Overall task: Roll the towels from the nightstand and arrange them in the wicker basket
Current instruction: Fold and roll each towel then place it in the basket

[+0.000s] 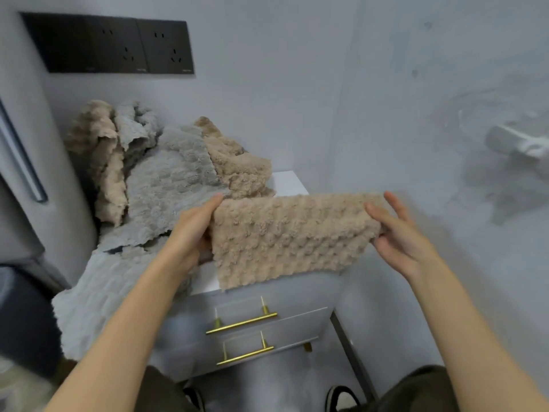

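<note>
I have the beige towel [294, 236] stretched flat between both hands, in the air over the front right part of the white nightstand [289, 182]. Its lower edge hangs down just above the drawer fronts.

My left hand [193, 233] grips the towel's left edge. The thumb lies along the top and the fingers are tucked behind the cloth, where I cannot see them. My right hand [398, 233] pinches the right edge, with the thumb on the near face and the lower fingers curled under the corner. The upper fingers stand straight, clear of the cloth.

The other towels lie in a loose heap on the left and rear of the nightstand, just beyond my left hand. A grey towel [169, 185] lies across the middle, with a crumpled beige one [240, 165] behind it. Another grey towel [98, 304] droops over the nightstand's front left corner, beside my left forearm.

Two brass drawer handles [242, 322] show below the held towel. A dark socket panel [118, 44] sits on the wall above the heap.
</note>
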